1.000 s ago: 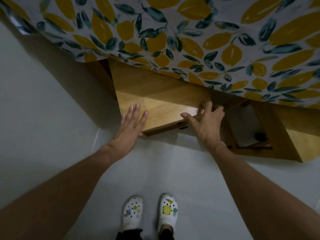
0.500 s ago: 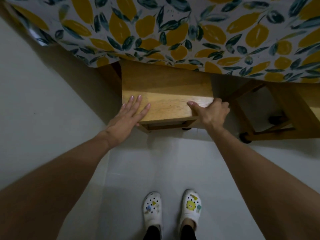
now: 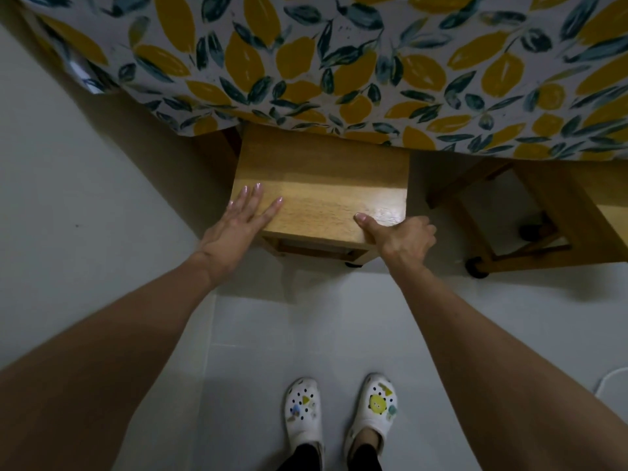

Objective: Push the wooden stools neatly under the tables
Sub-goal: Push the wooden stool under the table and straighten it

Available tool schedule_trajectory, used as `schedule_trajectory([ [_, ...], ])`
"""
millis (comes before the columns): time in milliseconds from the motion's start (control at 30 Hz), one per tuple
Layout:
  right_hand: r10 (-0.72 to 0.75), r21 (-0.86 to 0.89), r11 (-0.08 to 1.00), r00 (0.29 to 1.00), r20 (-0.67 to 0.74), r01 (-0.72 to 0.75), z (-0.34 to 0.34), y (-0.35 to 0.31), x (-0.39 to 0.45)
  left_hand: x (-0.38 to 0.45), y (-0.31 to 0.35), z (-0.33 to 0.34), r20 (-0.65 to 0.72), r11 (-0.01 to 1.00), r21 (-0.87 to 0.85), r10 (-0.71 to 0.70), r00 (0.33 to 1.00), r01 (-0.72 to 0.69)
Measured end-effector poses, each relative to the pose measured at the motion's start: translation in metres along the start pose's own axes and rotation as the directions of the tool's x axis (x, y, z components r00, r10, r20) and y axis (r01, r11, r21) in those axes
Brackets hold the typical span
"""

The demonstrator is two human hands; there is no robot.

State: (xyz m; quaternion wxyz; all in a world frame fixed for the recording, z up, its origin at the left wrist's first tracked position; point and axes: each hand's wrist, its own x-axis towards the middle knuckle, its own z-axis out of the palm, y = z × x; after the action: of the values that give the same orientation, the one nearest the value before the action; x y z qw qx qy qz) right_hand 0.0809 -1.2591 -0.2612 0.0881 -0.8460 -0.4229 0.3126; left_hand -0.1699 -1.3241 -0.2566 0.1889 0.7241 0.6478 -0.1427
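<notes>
A wooden stool (image 3: 326,185) stands partly under a table draped in a lemon-print cloth (image 3: 339,62); its far half lies in the cloth's shadow. My left hand (image 3: 238,222) rests flat on the seat's near left corner, fingers spread. My right hand (image 3: 401,236) grips the seat's near right corner, thumb on top and fingers curled around the side. A second wooden stool (image 3: 550,212) sits to the right, mostly under the same table.
Pale tiled floor (image 3: 102,232) stretches to the left and toward me. My feet in white clogs (image 3: 339,413) stand behind the stool. A white cable (image 3: 611,379) curls at the right edge.
The stool has swung from a skewed angle to square with the table edge and slid a little further under. Both hands stayed on its near corners. My view shifted right.
</notes>
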Motion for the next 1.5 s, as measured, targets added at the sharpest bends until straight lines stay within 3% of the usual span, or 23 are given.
schedule_trajectory([
  [100,-0.057,-0.050,0.997,0.998,-0.040,0.055,0.002,0.001,-0.009,0.001,-0.004,0.001,0.001,1.000,0.003,0.014,1.000,-0.014],
  [167,-0.254,-0.152,0.960,0.961,-0.108,0.237,0.005,0.004,-0.018,0.001,-0.005,0.005,-0.014,0.999,-0.021,0.024,1.000,-0.024],
  [200,-0.403,-0.216,0.901,0.910,-0.094,0.377,0.008,0.006,-0.024,0.001,-0.005,0.008,-0.023,0.999,-0.049,0.016,1.000,-0.017],
  [267,-0.618,-0.316,0.721,0.779,0.111,0.617,0.019,0.015,-0.032,0.001,-0.001,0.011,-0.041,0.996,-0.086,-0.032,0.999,0.029],
  [333,-0.658,-0.364,0.598,0.697,0.285,0.714,0.030,0.026,-0.031,0.001,0.004,0.016,-0.058,0.991,-0.102,-0.093,0.994,0.087],
  [500,-0.645,-0.441,0.549,0.695,0.317,0.710,0.035,0.033,-0.014,0.006,0.009,0.024,-0.137,0.990,-0.100,-0.112,0.984,0.099],
  [1000,-0.682,-0.419,0.497,0.641,0.352,0.760,0.021,0.036,0.009,0.013,0.028,0.017,-0.060,0.979,-0.143,-0.156,0.986,0.146],
  [1500,-0.748,-0.290,0.467,0.548,0.375,0.835,-0.017,0.047,0.006,-0.007,0.061,0.011,-0.102,0.914,-0.383,-0.183,0.978,0.131],
])
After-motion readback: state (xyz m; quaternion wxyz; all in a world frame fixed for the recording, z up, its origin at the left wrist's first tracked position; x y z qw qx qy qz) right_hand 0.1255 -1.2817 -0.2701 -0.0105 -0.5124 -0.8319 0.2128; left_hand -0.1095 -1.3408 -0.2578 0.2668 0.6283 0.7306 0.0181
